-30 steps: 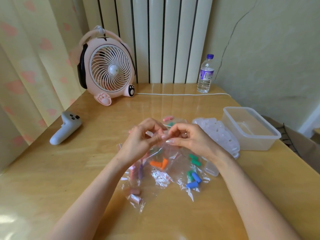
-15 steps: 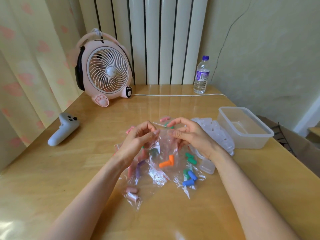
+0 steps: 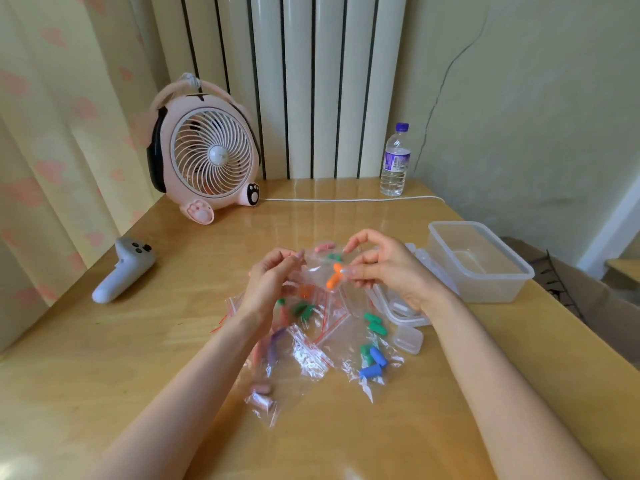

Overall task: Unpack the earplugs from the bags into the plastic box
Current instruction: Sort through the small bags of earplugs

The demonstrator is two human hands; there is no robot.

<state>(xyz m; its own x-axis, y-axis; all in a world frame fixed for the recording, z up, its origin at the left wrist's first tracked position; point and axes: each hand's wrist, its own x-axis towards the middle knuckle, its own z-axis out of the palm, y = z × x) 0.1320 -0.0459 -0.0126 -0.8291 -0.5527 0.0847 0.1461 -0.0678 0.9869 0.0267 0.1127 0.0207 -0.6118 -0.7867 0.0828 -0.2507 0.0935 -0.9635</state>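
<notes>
Head view, looking down on the table. Both hands were raised just above a heap of bags, holding one clear bag between them.

Left hand: fingers curled, grip pinching the bag's left edge at the fingertips. Right hand: thumb and middle fingers pinched the bag's right edge, with the index finger arched above it. The bag was stretched between the two grips, clear of the table. Orange earplugs sat inside it, close to the right hand's fingertips. Whether the bag's mouth was open could not be told.

Plastic box stood upright on the table to the right of the right hand, near but not touching, lid off. Between box and hand lay a stack of clear cases, with one small case lying apart in front.

In the heap on the table: green earplugs, blue earplugs, a purple earplug, and pink earplugs nearest the viewer. All were in crumpled bags with red seal strips.

Far side: pink fan at left facing the viewer, water bottle at right, white cable running between them. Grey controller lay at the left, well apart from the bags
</notes>
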